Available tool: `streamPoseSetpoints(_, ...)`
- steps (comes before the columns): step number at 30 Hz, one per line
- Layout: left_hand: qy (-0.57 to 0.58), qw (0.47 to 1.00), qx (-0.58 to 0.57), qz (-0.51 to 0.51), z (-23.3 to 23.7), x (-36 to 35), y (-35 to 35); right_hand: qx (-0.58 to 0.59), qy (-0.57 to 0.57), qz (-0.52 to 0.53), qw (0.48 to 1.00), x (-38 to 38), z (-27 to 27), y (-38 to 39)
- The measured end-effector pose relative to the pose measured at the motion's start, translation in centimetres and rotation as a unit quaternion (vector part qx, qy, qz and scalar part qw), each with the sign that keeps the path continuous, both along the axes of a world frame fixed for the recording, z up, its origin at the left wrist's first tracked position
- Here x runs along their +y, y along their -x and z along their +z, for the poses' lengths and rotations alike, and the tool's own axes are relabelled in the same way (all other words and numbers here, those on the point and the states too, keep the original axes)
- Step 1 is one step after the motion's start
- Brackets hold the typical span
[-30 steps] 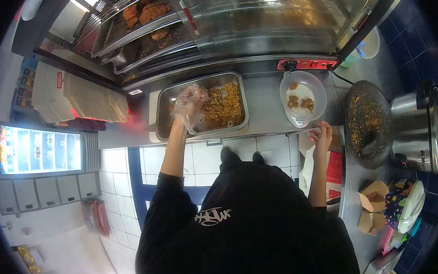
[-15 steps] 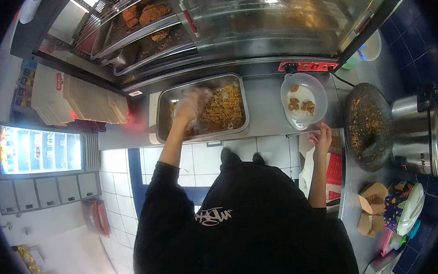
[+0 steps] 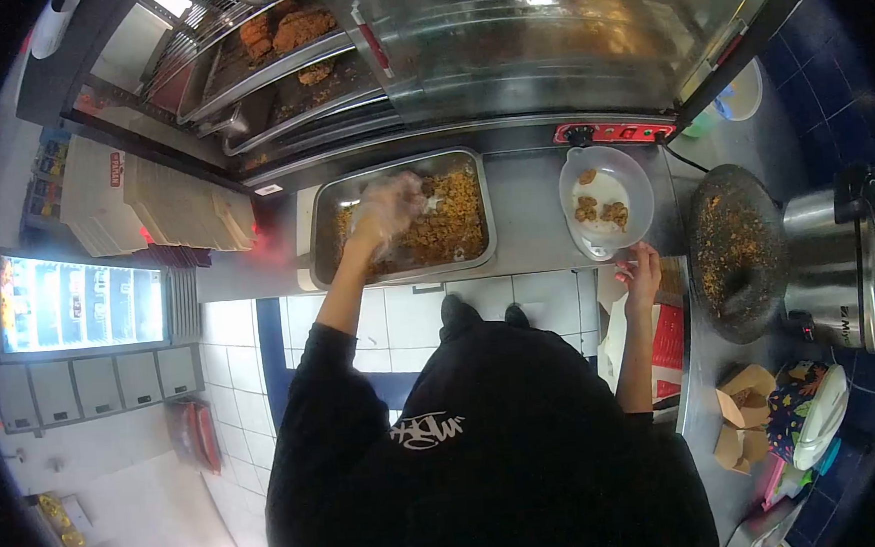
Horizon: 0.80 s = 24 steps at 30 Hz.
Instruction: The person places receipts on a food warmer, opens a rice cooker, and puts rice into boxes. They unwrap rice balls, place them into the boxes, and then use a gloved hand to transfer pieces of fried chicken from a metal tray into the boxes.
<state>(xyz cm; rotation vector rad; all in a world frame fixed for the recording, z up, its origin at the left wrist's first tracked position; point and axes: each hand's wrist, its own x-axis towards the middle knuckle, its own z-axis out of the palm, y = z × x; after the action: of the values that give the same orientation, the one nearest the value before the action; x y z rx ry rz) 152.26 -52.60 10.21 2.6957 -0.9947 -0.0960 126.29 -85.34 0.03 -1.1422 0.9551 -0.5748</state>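
My left hand (image 3: pixel 390 208), in a clear plastic glove, is inside a steel tray (image 3: pixel 491 232) on the counter, over brown crumbly food (image 3: pixel 449 213). Motion smears its fingers, so whether they grip any of the food cannot be made out. To the right stands a pale plastic bowl (image 3: pixel 635 183) with several small brown pieces (image 3: pixel 614 213) in it. Just below this bowl, at the counter's front edge, is my bare right hand (image 3: pixel 641 273). Its fingers are loosely bent and apart, with nothing visible in them.
A glass-fronted warming cabinet (image 3: pixel 544 56) with fried pieces (image 3: pixel 302 29) stands behind the counter. On the right are a dark round pan (image 3: pixel 744 295) with crumbs, a steel cooker (image 3: pixel 826 270) and an open cardboard box (image 3: pixel 743 440). Stacked cartons (image 3: pixel 142 196) stand left.
Within the tray, my left hand has shifted slightly right, deeper over the crumbly food. My right hand stays almost still beside the bowl.
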Motion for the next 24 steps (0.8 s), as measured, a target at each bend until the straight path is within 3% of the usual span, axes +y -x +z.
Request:
streamPoseSetpoints(2, 0.228, 0.949, 0.199, 0.086, 0.5, 0.6, 0.1, -0.008, 0.001, 0.004, 1.000, -0.1, 0.2, 0.1)
streamPoseSetpoints(3, 0.229, 0.949, 0.198, 0.087, -0.5, 1.2, -0.4, -0.008, 0.002, 0.005, 1.000, -0.1, 0.2, 0.0)
streamPoseSetpoints(5, 0.420, 0.857, 0.291, 0.066, -3.2, 2.1, -1.8, 0.002, -0.003, 0.005, 1.000, -0.3, 0.3, -0.1)
streamPoseSetpoints(9, 0.400, 0.879, 0.234, 0.114, -2.4, 1.1, -0.8, -0.013, 0.001, 0.013, 1.000, -0.6, -0.4, -0.1)
streamPoseSetpoints(11, 0.473, 0.830, 0.258, 0.146, -2.5, 0.4, -0.2, -0.014, 0.004, 0.012, 1.000, -0.5, -0.3, -0.1)
streamPoseSetpoints(12, 0.474, 0.829, 0.257, 0.147, -2.2, 0.2, 0.0, -0.014, 0.004, 0.013, 1.000, -0.5, -0.2, -0.2)
streamPoseSetpoints(17, 0.505, 0.817, 0.259, 0.103, -1.7, -0.8, 0.6, -0.016, 0.027, 0.025, 0.999, -0.6, 0.0, 0.1)
streamPoseSetpoints(21, 0.470, 0.835, 0.263, 0.113, 2.4, -4.0, 3.5, -0.025, 0.014, 0.023, 0.999, -1.1, -0.5, 0.7)
streamPoseSetpoints(24, 0.494, 0.823, 0.275, 0.044, 3.6, -6.5, 5.2, -0.021, 0.006, 0.021, 1.000, -1.2, -0.3, 1.0)
